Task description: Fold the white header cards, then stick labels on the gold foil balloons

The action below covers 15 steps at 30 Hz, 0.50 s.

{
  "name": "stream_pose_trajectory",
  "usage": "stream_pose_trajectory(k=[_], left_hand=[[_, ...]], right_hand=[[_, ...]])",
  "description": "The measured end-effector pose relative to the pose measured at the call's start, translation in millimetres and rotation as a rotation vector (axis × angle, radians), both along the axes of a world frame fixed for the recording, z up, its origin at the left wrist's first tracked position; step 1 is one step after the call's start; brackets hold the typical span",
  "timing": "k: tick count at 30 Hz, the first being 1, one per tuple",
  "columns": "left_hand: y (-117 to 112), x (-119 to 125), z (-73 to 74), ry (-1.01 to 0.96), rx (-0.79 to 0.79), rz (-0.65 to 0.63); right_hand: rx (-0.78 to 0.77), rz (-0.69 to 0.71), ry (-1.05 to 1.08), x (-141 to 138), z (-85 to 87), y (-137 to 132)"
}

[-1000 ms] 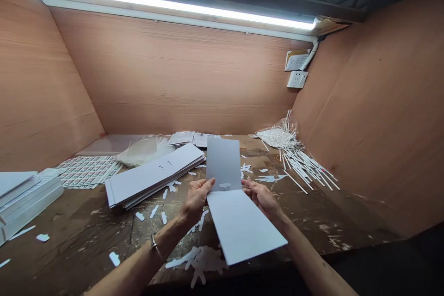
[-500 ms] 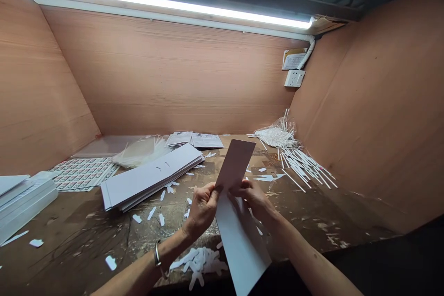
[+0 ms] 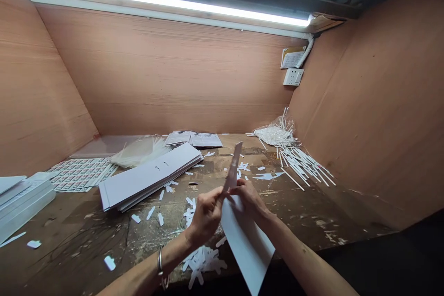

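White card (image 3: 247, 246), one, bent across: centre to lower centre of frame. Left hand (image 3: 207, 212): grip pinching card at bend. Right hand (image 3: 250, 198): at bend also; contact hidden, grasp cannot tell. Handling, presumably: light, stiffish, creases easily; hold by edges.

The head-worn camera is looking forward and down from near the bench (image 3: 312, 210), facing the back wall (image 3: 166, 74).
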<state>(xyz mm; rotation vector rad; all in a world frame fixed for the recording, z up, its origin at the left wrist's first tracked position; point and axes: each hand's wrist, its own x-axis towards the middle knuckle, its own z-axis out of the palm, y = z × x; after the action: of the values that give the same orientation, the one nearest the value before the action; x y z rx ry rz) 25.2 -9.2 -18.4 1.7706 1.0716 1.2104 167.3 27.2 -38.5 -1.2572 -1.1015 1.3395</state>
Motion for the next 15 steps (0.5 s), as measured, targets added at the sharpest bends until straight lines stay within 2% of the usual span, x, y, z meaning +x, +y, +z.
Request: stream_pose_trajectory(k=[3, 7, 15], left_hand=[[11.0, -3.9, 1.6, -0.131, -0.048, 0.124], [19.4, -6.3, 2.6, -0.127, -0.027, 0.150], [1.2, 1.5, 2.2, 0.098, 0.165, 0.047]], right_hand=[[0.026, 0.094, 0.179, -1.4, 5.2, -5.4], [0.008, 0.110, 0.240, -1.5, 3.0, -9.5], [0.066, 0.009, -0.013, -7.5, -4.0, -7.7]])
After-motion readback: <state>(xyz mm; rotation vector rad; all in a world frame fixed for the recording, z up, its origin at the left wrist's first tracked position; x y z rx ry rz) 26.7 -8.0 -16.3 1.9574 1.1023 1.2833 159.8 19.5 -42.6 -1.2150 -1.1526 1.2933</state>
